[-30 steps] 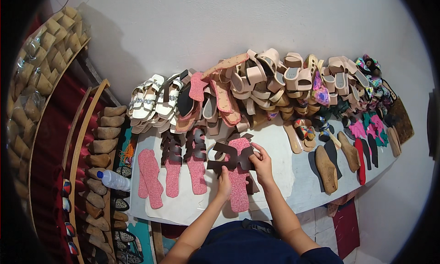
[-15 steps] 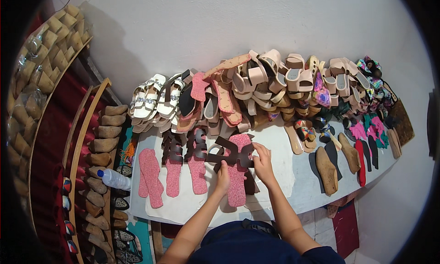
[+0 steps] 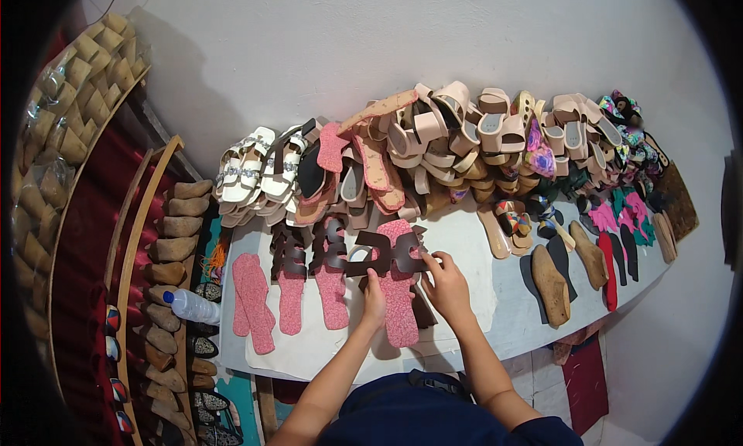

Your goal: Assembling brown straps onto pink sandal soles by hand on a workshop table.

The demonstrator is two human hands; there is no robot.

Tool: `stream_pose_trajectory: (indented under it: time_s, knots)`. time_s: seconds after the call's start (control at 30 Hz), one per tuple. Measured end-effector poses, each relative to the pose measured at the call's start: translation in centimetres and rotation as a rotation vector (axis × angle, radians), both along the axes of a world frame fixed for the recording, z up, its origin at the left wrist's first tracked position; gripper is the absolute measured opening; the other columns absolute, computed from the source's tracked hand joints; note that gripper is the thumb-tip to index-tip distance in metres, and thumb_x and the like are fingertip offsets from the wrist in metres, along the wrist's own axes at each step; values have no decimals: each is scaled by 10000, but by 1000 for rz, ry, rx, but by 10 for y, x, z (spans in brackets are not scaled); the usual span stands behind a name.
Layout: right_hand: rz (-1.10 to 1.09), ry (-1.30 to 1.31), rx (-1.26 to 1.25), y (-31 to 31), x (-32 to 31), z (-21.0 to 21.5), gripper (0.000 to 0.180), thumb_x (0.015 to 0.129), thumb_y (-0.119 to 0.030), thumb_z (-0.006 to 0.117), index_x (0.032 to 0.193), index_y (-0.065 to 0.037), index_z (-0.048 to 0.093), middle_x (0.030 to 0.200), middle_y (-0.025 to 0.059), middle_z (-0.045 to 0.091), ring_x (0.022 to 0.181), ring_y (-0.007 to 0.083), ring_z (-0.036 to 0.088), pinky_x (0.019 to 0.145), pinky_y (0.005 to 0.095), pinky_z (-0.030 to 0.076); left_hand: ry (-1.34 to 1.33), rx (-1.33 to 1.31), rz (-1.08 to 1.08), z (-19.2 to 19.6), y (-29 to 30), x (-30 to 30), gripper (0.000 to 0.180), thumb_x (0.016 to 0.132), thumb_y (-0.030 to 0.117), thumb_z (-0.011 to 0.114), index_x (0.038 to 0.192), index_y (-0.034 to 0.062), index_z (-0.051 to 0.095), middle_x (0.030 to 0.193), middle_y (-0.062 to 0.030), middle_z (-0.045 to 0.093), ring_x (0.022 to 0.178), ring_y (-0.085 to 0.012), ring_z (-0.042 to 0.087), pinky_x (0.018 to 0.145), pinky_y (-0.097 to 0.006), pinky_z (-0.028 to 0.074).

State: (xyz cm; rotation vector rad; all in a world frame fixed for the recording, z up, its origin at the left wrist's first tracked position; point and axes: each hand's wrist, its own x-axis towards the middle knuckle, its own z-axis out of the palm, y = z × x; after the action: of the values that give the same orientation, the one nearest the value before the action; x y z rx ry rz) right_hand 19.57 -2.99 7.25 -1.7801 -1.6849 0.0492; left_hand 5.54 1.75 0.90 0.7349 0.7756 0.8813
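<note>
Strap [image 3: 385,254] shifted, between both hands

Both forearms rise from the lower edge; left hand [image 3: 374,303] and right hand [image 3: 446,285] sit close together at centre frame, fingers curled.

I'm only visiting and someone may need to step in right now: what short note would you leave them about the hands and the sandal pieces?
Left hand: fingers on the lower edge of the dark brown cut-out upper.
Right hand: pinching that upper's right end.
The upper lies across a pink insole on the white table.
Done: two more pink insoles to the left already carry brown uppers.
Left: a bare pink pair at far left has none.
</note>
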Motion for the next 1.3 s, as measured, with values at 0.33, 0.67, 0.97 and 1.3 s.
stream_pose_trajectory:
  time_s: [0.33,0.67,0.97,1.3]
  knots:
    - [112,878,-10,4,-19,-15,337,768,-1,466,1103,-26,438,982,148,526,808,170,575,642,249,485,-50,-11,152,-42,8,-2,570,878,469,259,1194,5,360,1130,-82,456,993,-153,470,825,-284,406]
    - [137,1270,57,8,-25,-29,358,741,80,462,1085,-15,427,924,71,548,755,93,525,646,216,431,-9,6,194,-12,-1,8,574,881,470,220,1185,-3,333,1118,-113,434,944,-184,453,775,-303,380]
    - [59,1659,-45,8,-20,-36,408,661,142,459,1049,18,429,876,92,580,774,144,580,668,226,479,-23,54,137,-27,-6,3,555,881,463,245,1182,7,346,1152,-97,413,1015,-180,427,839,-298,350]
    - [6,1495,85,10,-9,-30,358,673,134,471,1014,24,466,889,74,569,793,124,561,704,236,474,3,54,473,1,-4,-3,593,781,118,583,1240,82,209,1078,-96,377,982,-180,439,852,-342,377]
